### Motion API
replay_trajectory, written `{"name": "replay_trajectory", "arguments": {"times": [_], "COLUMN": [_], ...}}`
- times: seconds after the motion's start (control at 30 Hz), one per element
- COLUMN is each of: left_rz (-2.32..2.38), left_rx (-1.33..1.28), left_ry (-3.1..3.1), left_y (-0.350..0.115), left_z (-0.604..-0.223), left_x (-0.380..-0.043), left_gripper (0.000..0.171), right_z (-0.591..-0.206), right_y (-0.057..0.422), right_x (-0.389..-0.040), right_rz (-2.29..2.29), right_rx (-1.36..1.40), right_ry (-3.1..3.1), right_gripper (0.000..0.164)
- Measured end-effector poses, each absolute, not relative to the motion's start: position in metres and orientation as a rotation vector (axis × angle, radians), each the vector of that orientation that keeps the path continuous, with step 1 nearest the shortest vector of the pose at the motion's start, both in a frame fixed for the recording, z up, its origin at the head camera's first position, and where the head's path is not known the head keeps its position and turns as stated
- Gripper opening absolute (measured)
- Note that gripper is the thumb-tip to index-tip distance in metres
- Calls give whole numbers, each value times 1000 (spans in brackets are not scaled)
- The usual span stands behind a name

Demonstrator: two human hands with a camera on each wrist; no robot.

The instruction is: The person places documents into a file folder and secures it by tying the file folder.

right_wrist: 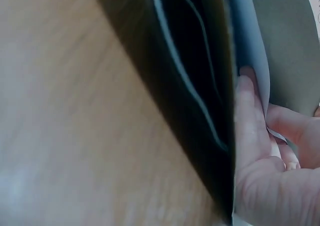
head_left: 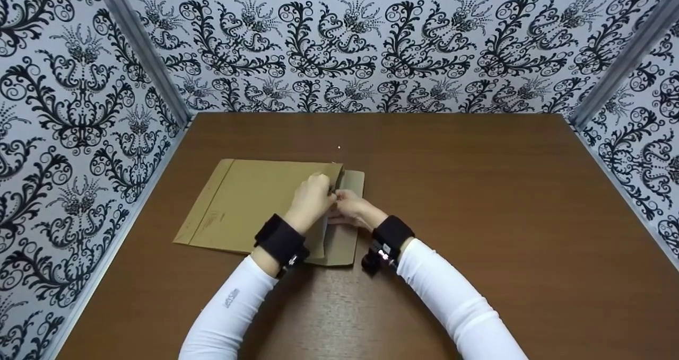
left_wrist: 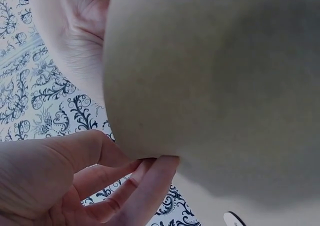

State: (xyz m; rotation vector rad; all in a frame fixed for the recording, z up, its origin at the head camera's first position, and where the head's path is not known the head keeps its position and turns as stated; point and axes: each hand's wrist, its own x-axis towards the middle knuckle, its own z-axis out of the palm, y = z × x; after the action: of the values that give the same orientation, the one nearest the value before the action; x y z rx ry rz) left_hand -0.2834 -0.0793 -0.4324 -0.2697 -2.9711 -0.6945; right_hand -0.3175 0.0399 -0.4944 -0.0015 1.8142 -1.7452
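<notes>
A brown cardboard folder lies on the table, left of centre, its cover lifted a little at the right side above the lower board. My left hand pinches the cover's right edge; in the left wrist view the thumb and fingers of the left hand meet at that edge. From the right, my right hand reaches between cover and board. The right wrist view has the right hand with a pale sheet of paper between thumb and fingers. In the head view the cover hides most of the sheet.
The brown wooden table extends to the right of the folder. Patterned black-and-white walls border it at the back and sides. Each wrist wears a black band, such as the right wristband. White sleeves cover the forearms.
</notes>
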Motion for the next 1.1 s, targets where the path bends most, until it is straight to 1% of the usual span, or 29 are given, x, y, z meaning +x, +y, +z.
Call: {"name": "replay_trajectory", "arguments": {"times": [0.17, 0.47, 0.63, 0.77, 0.87, 1.1], "left_rz": [-741, -745, -773, -762, -749, -761], "left_rx": [-295, -288, -325, -355, -369, -340], "left_ry": [-2968, -2972, -2977, -2966, -2954, -2963], "left_y": [-81, -83, -83, -84, -84, -84], "left_z": [-431, -431, -430, -433, -436, -439], "left_x": [-286, -285, -286, -287, -288, -289], "left_gripper": [19, 13, 16, 10, 6, 7], "right_z": [-492, -493, -491, -486, -482, -476], "right_y": [39, 38, 41, 49, 57, 77], "right_x": [-319, -318, -315, -312, -310, -306], "right_rz": [-1693, -1688, -1658, -1614, -1587, -1595], "right_rx": [25, 25, -14, -63, -103, -165], "right_ry": [1814, 1834, 1882, 1927, 1937, 1946], "right_gripper": [29, 20, 34, 44, 46, 39]}}
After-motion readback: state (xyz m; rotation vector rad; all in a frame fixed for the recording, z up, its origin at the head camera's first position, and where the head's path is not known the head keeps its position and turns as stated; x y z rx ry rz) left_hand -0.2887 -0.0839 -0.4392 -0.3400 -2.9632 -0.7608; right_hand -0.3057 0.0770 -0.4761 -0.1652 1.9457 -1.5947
